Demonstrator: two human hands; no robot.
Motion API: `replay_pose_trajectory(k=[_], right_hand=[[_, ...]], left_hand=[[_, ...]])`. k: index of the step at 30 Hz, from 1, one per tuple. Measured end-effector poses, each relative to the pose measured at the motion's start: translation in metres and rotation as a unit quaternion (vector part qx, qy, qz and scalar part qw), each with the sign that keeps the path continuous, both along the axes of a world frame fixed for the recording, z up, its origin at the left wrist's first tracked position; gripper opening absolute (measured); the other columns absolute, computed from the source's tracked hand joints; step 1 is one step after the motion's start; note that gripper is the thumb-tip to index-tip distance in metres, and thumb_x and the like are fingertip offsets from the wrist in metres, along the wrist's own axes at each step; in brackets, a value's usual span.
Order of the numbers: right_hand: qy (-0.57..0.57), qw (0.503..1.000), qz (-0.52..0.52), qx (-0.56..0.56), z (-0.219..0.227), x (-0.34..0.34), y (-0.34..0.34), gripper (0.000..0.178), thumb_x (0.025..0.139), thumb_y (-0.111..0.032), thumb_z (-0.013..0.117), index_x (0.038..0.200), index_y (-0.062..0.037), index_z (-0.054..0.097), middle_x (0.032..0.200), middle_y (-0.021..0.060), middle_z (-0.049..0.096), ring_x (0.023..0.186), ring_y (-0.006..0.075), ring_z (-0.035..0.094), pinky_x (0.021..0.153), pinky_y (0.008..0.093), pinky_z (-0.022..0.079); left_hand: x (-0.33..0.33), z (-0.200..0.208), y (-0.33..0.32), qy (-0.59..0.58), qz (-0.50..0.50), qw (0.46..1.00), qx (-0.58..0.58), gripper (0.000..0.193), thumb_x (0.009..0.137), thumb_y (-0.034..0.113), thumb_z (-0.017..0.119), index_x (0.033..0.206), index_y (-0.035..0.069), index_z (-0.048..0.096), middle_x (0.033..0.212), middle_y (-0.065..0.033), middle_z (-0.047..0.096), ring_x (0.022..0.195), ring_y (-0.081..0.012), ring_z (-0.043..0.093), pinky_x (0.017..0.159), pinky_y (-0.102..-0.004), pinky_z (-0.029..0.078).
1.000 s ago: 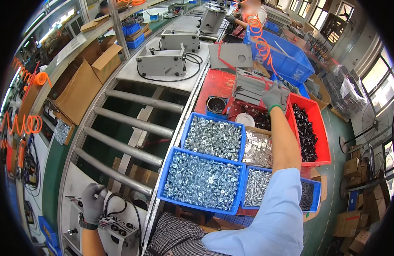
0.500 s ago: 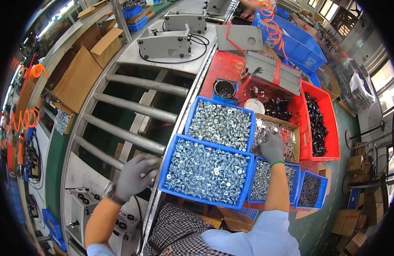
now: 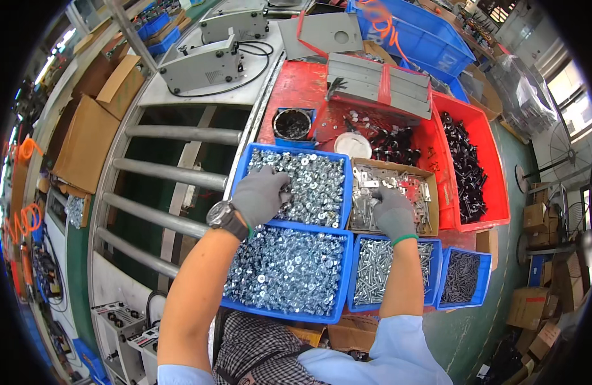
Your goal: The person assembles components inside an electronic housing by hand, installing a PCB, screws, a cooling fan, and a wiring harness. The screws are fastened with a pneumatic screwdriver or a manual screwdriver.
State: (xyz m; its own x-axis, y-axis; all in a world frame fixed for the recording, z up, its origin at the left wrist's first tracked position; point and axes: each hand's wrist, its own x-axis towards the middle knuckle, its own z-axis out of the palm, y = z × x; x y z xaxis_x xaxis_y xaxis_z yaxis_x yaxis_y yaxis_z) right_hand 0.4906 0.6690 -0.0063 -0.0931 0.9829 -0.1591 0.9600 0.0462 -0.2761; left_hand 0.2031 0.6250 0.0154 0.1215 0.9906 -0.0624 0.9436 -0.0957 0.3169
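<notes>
My left hand (image 3: 261, 196), in a grey glove with a dark wristwatch above it, reaches into the far blue bin (image 3: 347, 186) of small silvery flanged fasteners (image 3: 315, 186). Its fingers are curled together against the pieces; whatever they pinch is hidden. My right hand (image 3: 395, 215), also gloved in grey, is over the cardboard box (image 3: 432, 205) of small flat metal plates (image 3: 405, 179). Those fingers are bent and closed near the plates, and I cannot make out what lies between them. In front stands a larger blue bin (image 3: 343, 276) full of similar silvery fasteners (image 3: 283, 266).
Long screws (image 3: 373, 269) and dark screws (image 3: 463, 276) fill smaller blue bins at front right. A red bin (image 3: 495, 173) holds black parts. Beyond are a white lid (image 3: 352, 146), a dark-filled tub (image 3: 292, 124) and grey panels (image 3: 379, 80). Metal rollers (image 3: 171, 173) run along the left.
My left hand has moved from beside the rollers, rightward and away from me, into the far blue bin. My right hand stays at the cardboard box. The view has shifted.
</notes>
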Motion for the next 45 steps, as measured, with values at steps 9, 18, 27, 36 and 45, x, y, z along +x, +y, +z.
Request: replay_pose_trajectory(k=[9,18,27,36,45], right_hand=[[0.015,0.993,-0.114,0.038,-0.007,0.005,0.006,0.027,0.084,-0.017,0.06,0.109,-0.0086,0.066,0.101,0.0189,0.068,0.096,0.0341,0.065,0.083,0.0426,0.05],[0.036,0.989,-0.06,0.128,-0.024,-0.024,0.006,0.029,0.083,-0.015,0.056,0.111,-0.0061,0.062,0.103,0.0196,0.065,0.097,0.0352,0.063,0.085,0.0433,0.049],[0.121,0.966,-0.126,0.188,-0.002,-0.029,-0.013,0.038,0.085,-0.005,0.056,0.122,0.0032,0.051,0.102,0.0202,0.065,0.093,0.0309,0.065,0.08,0.0382,0.052],[0.287,0.86,0.074,0.415,0.057,-0.152,-0.026,0.025,0.092,-0.017,0.06,0.106,0.0031,0.064,0.1,0.0128,0.067,0.086,0.023,0.061,0.081,0.0337,0.049],[0.615,0.705,0.352,0.009,0.028,-0.323,-0.288,0.017,0.088,0.005,0.06,0.105,0.0022,0.059,0.094,0.0114,0.064,0.086,0.02,0.063,0.079,0.0325,0.054]], left_hand=[[-0.006,-0.017,0.0,-0.075,0.037,0.996,0.014,0.02,0.085,0.024,0.067,0.097,0.009,0.066,0.091,-0.0143,0.062,0.089,-0.0334,0.061,0.077,-0.0426,0.049],[-0.023,0.03,-0.02,-0.611,0.155,0.777,0.007,0.026,0.101,0.024,0.047,0.106,0.0,0.055,0.099,-0.007,0.063,0.087,-0.0119,0.063,0.07,-0.0266,0.054],[-0.144,0.062,-0.33,-0.636,0.378,0.652,0.165,0.025,0.087,0.006,0.067,0.109,-0.005,0.065,0.09,-0.0077,0.069,0.076,-0.0117,0.064,0.07,-0.0255,0.054],[-0.249,0.043,-0.514,-0.087,0.588,0.774,0.219,0.022,0.081,0.009,0.063,0.101,0.005,0.07,0.093,-0.0153,0.067,0.09,-0.0314,0.064,0.08,-0.0391,0.051],[-0.29,0.016,-0.471,-0.236,0.425,0.87,0.08,0.028,0.075,0.012,0.073,0.102,0.006,0.068,0.084,-0.0123,0.069,0.081,-0.0281,0.066,0.075,-0.0375,0.051]])
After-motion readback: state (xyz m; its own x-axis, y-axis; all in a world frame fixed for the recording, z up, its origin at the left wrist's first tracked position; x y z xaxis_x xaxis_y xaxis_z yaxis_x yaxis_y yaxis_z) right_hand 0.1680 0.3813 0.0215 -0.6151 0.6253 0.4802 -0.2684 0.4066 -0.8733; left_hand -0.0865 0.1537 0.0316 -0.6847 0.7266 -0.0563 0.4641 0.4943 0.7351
